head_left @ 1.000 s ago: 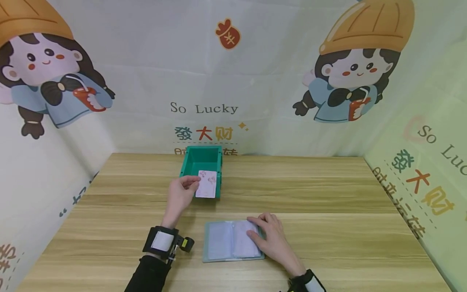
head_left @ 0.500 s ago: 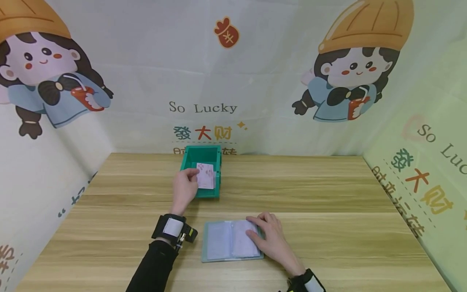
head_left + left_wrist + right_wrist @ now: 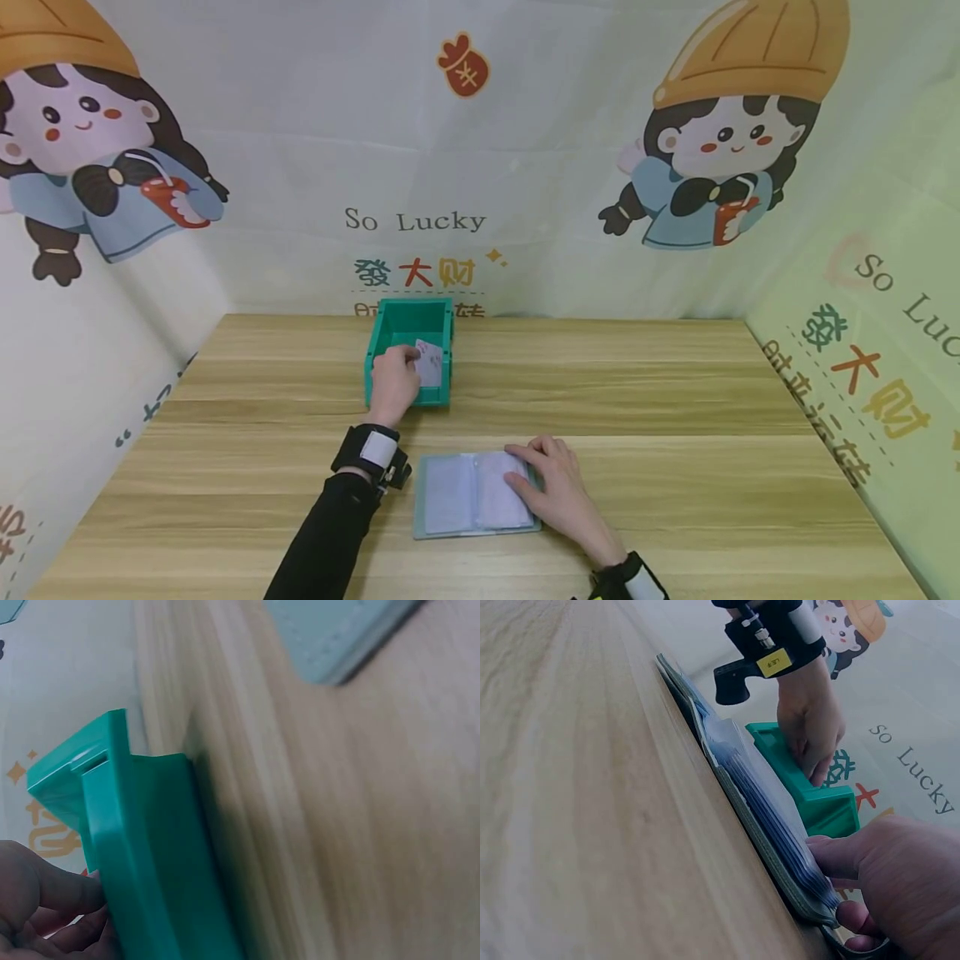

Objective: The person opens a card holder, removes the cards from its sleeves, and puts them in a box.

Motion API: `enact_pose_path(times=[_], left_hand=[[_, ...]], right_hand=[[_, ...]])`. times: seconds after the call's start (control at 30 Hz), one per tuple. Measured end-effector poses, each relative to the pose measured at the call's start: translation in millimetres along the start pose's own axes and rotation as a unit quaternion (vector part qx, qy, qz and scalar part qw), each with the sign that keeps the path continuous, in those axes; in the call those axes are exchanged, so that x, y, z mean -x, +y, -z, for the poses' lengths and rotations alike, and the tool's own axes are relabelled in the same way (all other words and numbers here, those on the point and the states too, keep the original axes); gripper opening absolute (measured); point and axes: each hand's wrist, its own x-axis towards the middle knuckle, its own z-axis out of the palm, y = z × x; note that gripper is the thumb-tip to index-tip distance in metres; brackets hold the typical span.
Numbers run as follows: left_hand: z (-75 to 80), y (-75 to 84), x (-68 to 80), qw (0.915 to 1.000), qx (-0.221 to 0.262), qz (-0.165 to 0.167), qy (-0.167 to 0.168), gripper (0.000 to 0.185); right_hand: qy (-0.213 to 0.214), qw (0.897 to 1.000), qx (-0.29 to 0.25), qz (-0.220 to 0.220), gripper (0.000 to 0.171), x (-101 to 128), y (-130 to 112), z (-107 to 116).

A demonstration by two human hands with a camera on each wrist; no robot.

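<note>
My left hand (image 3: pixel 395 386) reaches into the green bin (image 3: pixel 412 319), thumb and fingers bent at the left edge of a pale pink printed card (image 3: pixel 429 363). Part of the card is hidden behind that hand. The left wrist view has the fingers beside the wall of the bin (image 3: pixel 142 847), the card mostly out of sight. A small album (image 3: pixel 450 493) with clear pocket pages lies spread on the table in front. My right hand (image 3: pixel 558 492) rests on its right page, thumb and index finger spread apart. From the right wrist, the thumb touches the stacked pages (image 3: pixel 761 799).
The bin stands near the back edge of the wooden table (image 3: pixel 660 392), left of middle. A printed cloth backdrop (image 3: pixel 555 167) rises behind and along both sides. Each wrist wears a strapped camera.
My left hand has moved forward and right, lowering the card from over the bin's front part into the bin. The right hand and the album stay put.
</note>
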Motion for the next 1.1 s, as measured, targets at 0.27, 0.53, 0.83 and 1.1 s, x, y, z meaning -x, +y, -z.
enact_pose_path(times=[0.27, 0.53, 0.83, 1.1], left_hand=[[-3.9, -0.1, 2.1, 0.9974, -0.062, 0.001, -0.037, 0.030], [-6.6, -1.4, 7.0, 0.9878, -0.143, -0.058, -0.017, 0.025], [-10.3, -3.0, 12.1, 0.9842, -0.164, -0.068, -0.005, 0.035], [-7.2, 5.9, 47.1, 0.9918, -0.018, -0.111, 0.060, 0.024]], right_hand=[[-0.005, 1.000, -0.005, -0.003, 0.031, -2.5, -2.4, 1.0], [-0.006, 1.000, -0.004, -0.007, 0.031, -3.2, -2.5, 0.9], [-0.003, 1.000, -0.002, -0.007, 0.032, -2.7, -2.8, 0.2], [-0.004, 1.000, 0.007, -0.006, 0.034, -1.2, -0.6, -1.9]])
